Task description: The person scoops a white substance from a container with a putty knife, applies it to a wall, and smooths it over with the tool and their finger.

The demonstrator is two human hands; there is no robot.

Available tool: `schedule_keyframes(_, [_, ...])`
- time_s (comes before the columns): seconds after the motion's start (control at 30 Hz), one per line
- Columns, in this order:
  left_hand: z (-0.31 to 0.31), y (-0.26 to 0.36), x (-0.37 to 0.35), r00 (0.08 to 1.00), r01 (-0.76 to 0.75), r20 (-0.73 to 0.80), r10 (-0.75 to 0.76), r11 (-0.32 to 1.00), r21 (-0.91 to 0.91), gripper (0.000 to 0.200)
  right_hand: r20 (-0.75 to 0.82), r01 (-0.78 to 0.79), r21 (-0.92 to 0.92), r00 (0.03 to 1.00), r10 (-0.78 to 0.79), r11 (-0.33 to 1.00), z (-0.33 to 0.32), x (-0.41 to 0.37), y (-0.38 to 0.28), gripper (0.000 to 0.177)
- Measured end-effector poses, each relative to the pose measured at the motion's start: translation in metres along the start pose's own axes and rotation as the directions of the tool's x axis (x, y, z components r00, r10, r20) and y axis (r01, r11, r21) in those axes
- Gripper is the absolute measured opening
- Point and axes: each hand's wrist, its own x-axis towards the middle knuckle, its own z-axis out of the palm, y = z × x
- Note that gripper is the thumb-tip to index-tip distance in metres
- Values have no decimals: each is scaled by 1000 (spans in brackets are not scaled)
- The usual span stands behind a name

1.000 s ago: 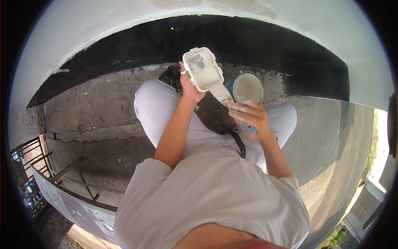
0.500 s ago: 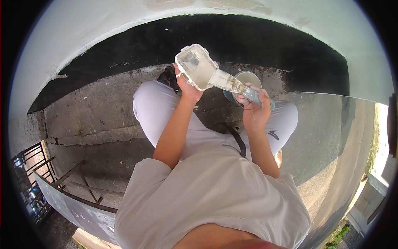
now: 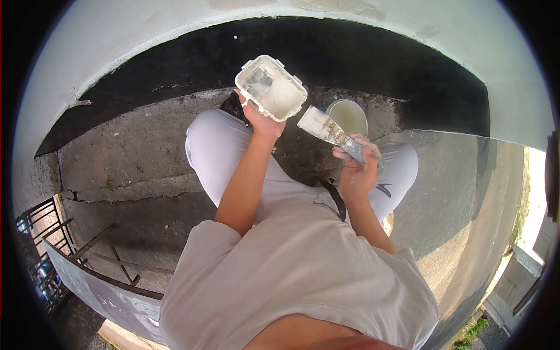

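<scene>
I squat on a concrete ledge facing a wall. My left hand (image 3: 261, 121) grips a white rectangular plastic container (image 3: 270, 87) from below, holding it up and tilted toward me, with white paint inside. My right hand (image 3: 357, 166) holds a wide paintbrush (image 3: 333, 133) by its handle, its paint-covered bristles pointing up-left, just right of the container and apart from it. A round paint bucket (image 3: 347, 116) with pale paint stands on the ground behind the brush.
The wall ahead has a black lower band (image 3: 373, 64) and white upper part (image 3: 146, 29). Cracked concrete floor (image 3: 128, 169) spreads left. A metal railing (image 3: 70, 251) borders the ledge at lower left, with a drop beyond. A black shoe (image 3: 233, 106) shows near my left knee.
The brush has come out of the container and now sits to its right. My left hand has raised the container slightly up and left.
</scene>
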Motion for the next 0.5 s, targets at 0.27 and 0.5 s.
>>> schedule_keyframes(0.27, [-5,1,2,981,193,-23,-192,975,111,74,626,679,-444,702,-339,585,-1,60,-36,32])
schedule_keyframes(0.5, [-1,-1,-1,938,347,-56,-343,918,191,84,752,693,-513,647,-124,506,8,77,-43,19])
